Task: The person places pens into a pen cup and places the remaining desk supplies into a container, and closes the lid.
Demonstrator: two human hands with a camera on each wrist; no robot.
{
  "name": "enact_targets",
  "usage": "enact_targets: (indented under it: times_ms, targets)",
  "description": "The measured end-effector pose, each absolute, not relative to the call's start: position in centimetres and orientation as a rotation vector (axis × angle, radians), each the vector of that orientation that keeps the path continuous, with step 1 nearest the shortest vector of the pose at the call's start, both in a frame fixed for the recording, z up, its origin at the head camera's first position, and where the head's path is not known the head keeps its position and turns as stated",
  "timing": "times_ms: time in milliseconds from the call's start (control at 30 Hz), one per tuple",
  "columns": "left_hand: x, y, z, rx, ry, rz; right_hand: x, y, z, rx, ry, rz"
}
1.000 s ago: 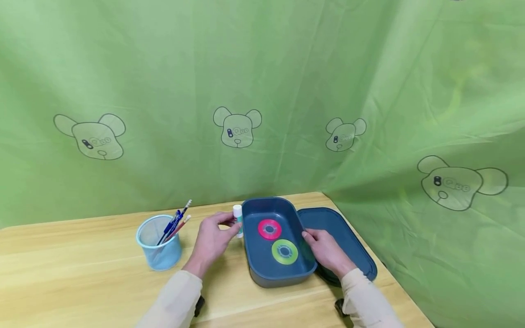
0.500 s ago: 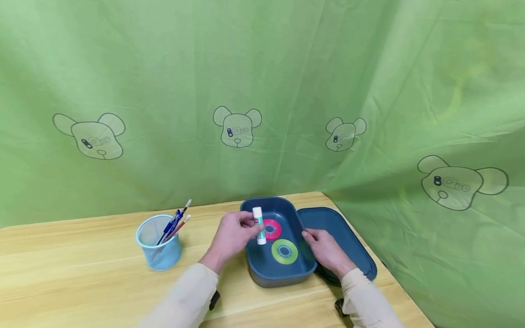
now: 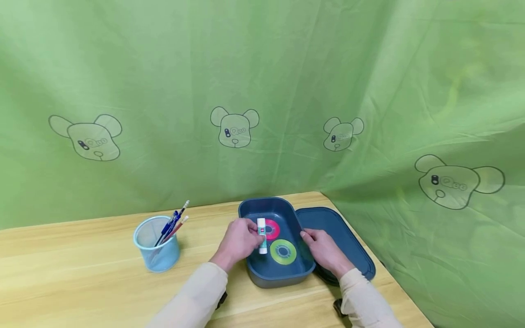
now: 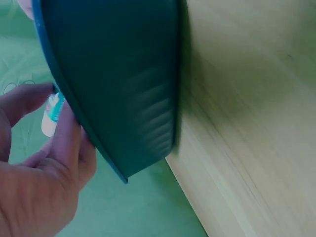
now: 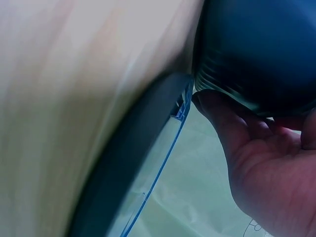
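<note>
My left hand (image 3: 239, 241) pinches a white and teal glue stick (image 3: 262, 241) between thumb and fingers, upright over the left part of a dark blue box (image 3: 283, 276). In the left wrist view the glue stick (image 4: 53, 112) shows partly behind the box rim, the fingers close along that rim. A pink tape roll (image 3: 272, 229) and a yellow-green tape roll (image 3: 283, 252) lie flat on the box floor; the glue stick partly covers the pink one. My right hand (image 3: 326, 250) grips the box's right wall, thumb at the rim, fingers against the outside in the right wrist view.
The dark blue lid (image 3: 344, 232) lies right of the box, partly under the right hand. A light blue mesh pen cup (image 3: 157, 255) with several pens and pencils (image 3: 172, 228) stands to the left on the wooden table (image 3: 82, 273). A green curtain (image 3: 262, 91) hangs behind.
My left hand has carried the glue stick rightward from outside the box's left wall to over its inside, then lower. The right hand keeps its grip on the box.
</note>
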State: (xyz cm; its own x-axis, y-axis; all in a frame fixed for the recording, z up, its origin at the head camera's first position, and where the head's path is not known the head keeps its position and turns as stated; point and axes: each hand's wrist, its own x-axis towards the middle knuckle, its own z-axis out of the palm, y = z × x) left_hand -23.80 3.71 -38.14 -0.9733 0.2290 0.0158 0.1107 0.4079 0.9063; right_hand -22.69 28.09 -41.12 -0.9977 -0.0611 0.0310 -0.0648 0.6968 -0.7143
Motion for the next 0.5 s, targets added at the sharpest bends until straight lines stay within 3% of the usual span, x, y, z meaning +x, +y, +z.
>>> enact_targets:
  times_ms: [500]
  targets:
    - [-23.58,3.88,-37.74,0.237,2.658,1.449,-22.68,27.98,-41.16,0.083,-2.901,1.220]
